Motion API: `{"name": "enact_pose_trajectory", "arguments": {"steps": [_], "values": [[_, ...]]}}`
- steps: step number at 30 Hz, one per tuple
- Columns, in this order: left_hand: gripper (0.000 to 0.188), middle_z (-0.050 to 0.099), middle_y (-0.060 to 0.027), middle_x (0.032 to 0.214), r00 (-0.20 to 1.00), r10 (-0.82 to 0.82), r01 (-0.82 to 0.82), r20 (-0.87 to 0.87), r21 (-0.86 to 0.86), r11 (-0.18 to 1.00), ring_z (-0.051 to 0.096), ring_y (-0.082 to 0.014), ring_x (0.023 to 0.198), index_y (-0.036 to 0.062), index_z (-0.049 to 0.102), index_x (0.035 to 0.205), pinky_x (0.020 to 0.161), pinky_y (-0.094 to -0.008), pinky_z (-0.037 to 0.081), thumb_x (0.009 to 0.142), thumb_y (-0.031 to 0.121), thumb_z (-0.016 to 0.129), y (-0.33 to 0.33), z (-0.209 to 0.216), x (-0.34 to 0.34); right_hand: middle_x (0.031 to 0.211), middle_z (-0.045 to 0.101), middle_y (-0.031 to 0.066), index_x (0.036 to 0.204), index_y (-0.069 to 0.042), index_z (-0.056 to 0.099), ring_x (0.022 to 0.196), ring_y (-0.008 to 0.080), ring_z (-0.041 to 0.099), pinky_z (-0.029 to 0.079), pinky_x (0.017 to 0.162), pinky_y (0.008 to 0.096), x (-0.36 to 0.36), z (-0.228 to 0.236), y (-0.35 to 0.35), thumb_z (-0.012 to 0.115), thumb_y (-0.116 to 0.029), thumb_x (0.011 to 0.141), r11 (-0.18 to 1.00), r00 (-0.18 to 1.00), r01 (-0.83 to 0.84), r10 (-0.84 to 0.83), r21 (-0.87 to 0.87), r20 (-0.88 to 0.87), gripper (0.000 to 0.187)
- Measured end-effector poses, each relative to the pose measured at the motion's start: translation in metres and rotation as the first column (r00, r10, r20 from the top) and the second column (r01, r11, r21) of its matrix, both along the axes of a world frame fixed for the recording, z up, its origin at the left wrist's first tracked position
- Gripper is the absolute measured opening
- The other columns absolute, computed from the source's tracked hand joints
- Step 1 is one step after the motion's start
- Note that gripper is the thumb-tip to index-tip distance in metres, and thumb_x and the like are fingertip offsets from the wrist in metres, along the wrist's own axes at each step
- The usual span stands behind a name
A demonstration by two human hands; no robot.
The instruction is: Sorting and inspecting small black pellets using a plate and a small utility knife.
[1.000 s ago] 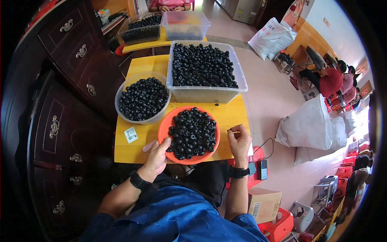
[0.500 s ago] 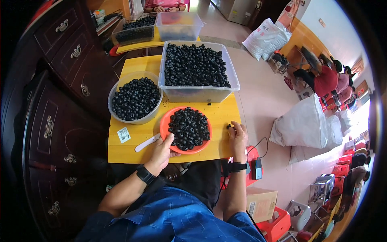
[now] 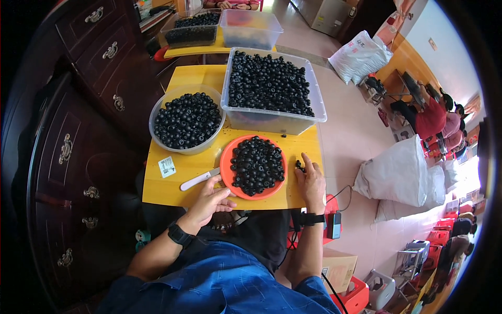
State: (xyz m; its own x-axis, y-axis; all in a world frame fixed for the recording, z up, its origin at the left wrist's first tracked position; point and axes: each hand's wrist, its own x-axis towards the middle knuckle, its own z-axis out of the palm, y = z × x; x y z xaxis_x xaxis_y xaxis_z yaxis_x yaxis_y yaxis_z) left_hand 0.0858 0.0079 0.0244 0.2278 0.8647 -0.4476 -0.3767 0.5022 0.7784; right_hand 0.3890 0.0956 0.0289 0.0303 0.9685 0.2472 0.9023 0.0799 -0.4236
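An orange plate heaped with small black round pieces sits at the near edge of a yellow table. My left hand cups the plate's lower left rim, thumb along the near side. A white knife-like tool lies just left of that hand. My right hand rests flat on the table to the right of the plate, fingers apart. Its fingertips touch a few loose black pieces.
A clear round bowl and a clear rectangular tub, both full of black pieces, stand behind the plate. More tubs sit on a farther table. A dark wooden cabinet is on the left. White sacks and seated people are on the right.
My left hand has slid from the plate's left rim toward its near side, uncovering the white tool. My right hand has barely moved. The view has shifted a little.
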Motion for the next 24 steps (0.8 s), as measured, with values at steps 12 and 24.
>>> {"name": "enact_pose_trajectory", "arguments": {"steps": [12, 24], "values": [[0.041, 0.065, -0.0113, 0.100, 0.993, -0.120, 0.120, -0.009, 0.005, 0.993, 0.067, -0.0133, 0.077, 0.0062, 0.042, 0.138, 0.068, -0.0261, 0.057, 0.101, 0.018, 0.056, -0.023, 0.004, -0.017, 0.087, 0.064, 0.0177, 0.094, -0.007, 0.062, 0.078, 0.0398, 0.064, 0.051, 0.069, 0.0485, -0.001, -0.007, 0.010, 0.062, -0.016, 0.089, 0.993, 0.995, -0.076, 0.070, 0.091, 0.067, 0.011], [0.033, 0.066, -0.0093, 0.096, 0.985, -0.158, 0.160, -0.068, 0.020, 0.987, 0.066, -0.0119, 0.076, 0.0043, 0.051, 0.131, 0.067, -0.0243, 0.056, 0.102, 0.020, 0.055, -0.037, -0.004, -0.034, 0.098, 0.066, 0.0193, 0.110, -0.005, 0.065, 0.086, 0.0355, 0.067, 0.053, 0.075, 0.0447, -0.024, 0.007, 0.006, 0.063, -0.014, 0.090, 0.989, 0.981, -0.135, 0.126, -0.056, -0.146, 0.023]]}}
